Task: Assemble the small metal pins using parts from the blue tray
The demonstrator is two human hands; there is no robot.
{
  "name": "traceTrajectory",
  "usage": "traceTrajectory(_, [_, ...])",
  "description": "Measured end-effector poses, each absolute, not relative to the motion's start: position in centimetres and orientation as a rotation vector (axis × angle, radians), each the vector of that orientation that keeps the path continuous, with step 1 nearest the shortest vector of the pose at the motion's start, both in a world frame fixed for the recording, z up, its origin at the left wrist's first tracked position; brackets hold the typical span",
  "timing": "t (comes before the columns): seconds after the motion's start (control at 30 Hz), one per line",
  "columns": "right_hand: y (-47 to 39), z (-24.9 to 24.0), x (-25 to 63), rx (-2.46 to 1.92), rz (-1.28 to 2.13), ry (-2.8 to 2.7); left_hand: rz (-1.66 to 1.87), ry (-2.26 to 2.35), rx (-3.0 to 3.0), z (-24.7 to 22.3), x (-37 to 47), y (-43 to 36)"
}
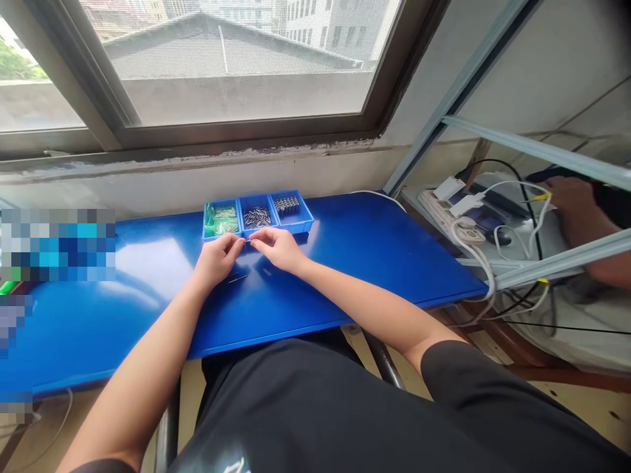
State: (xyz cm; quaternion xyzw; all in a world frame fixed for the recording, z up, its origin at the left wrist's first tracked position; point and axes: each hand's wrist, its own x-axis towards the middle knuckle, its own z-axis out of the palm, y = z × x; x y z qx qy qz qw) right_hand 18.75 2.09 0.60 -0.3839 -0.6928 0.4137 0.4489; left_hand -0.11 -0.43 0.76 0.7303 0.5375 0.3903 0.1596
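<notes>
Fingertips of the left hand and those of the right hand are pinched together and meet over the glossy blue table top, with a thin, short, silvery metal pin held between them; the pin is so small that its exact form cannot be made out. It bridges the narrow gap from one hand's thumb and forefinger to the other's, clear of the table surface and just in front of the trays. Below the left hand, a few more slim metal pieces lie loose on the table. Just beyond the fingers stand three small blue plastic trays in a row: the left tray holds pale green parts, the middle tray a heap of thin metal pins, and the right tray dark, neatly packed pieces. Off to the right, behind a pale metal frame, another person's hand rests near a white power strip with cables
</notes>
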Motion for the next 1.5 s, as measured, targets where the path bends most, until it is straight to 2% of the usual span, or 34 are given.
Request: traceTrajectory(1.5, [2.1,0.39,18.62,-0.93,0.823,-1.834,1.143,1.508,2.118,0.59,-0.19,-0.28])
